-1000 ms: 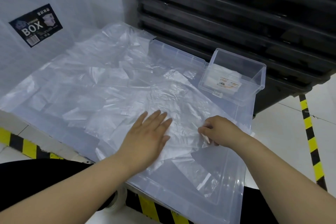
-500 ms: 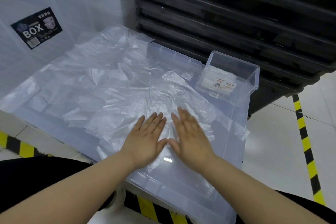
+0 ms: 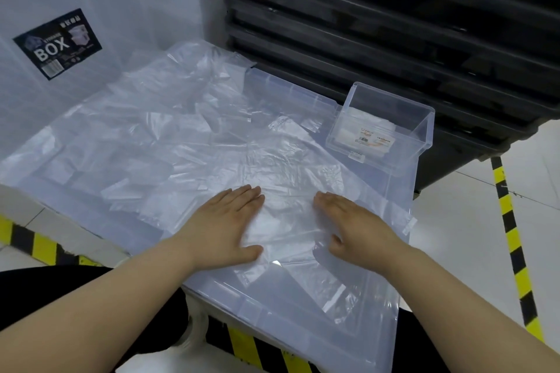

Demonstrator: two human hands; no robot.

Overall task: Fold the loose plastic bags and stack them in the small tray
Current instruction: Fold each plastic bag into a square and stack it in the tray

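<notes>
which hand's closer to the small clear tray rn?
Right. The right hand lies flat on the plastic bag, below and slightly left of the small tray; the left hand presses the same bag farther left.

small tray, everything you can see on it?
The small tray is a clear rigid plastic box, open-topped. It stands upright at the far right corner of the translucent lid. Whitish contents and an orange-printed label show through. The left hand and right hand rest apart from it.
</notes>
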